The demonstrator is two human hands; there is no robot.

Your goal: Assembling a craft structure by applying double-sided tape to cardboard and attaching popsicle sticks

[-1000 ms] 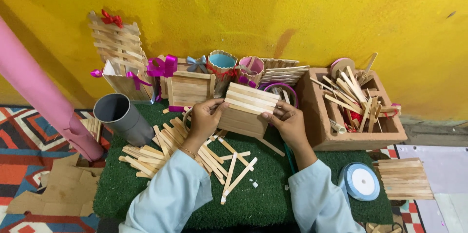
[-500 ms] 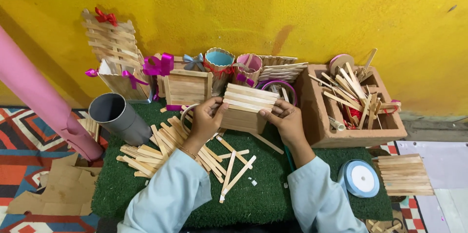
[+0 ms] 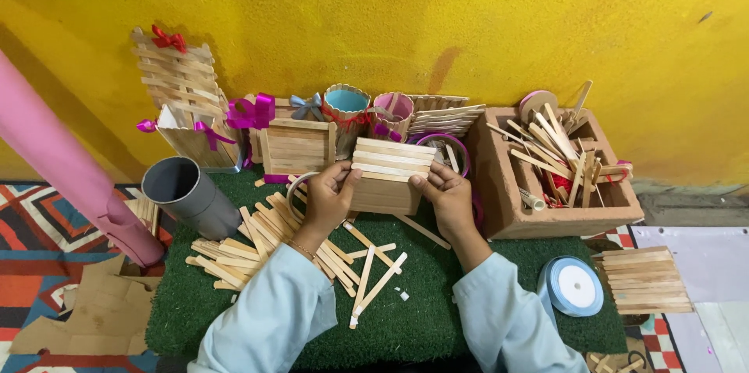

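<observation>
Still gripped from both sides, the small stick box [image 3: 386, 178] has barely shifted over the past second: the left hand [image 3: 326, 200] and right hand [image 3: 446, 197] stay closed on its ends, holding it above the green mat [image 3: 437, 303]. Loose craft sticks [image 3: 257, 244] lie beneath, a grey pipe [image 3: 191, 197] leftward, a brown crate [image 3: 546, 213] rightward.

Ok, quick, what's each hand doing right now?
Left hand: closed on the left side of the stick box.
Right hand: closed on the box's right side, thumb on the top slats.
</observation>
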